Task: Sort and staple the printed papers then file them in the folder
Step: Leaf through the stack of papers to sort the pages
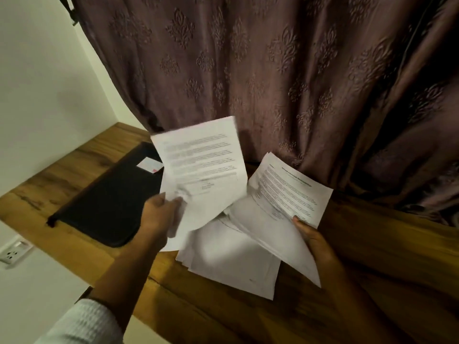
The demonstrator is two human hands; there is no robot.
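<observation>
My left hand [160,214] grips a few printed sheets [203,170] by their lower left corner and holds them up above the desk. My right hand [314,240] holds another printed bundle [285,194] by its lower right edge, tilted to the right. Under both lies a loose stack of white papers [233,259] on the wooden desk [372,256]. A black zipped folder [111,202] lies closed on the desk at the left, with a small white card [150,165] on it. No stapler is in sight.
A brown patterned curtain [273,70] hangs right behind the desk. A white wall stands at the left, with a wall socket [12,252] below the desk edge. The desk's front edge runs diagonally at lower left.
</observation>
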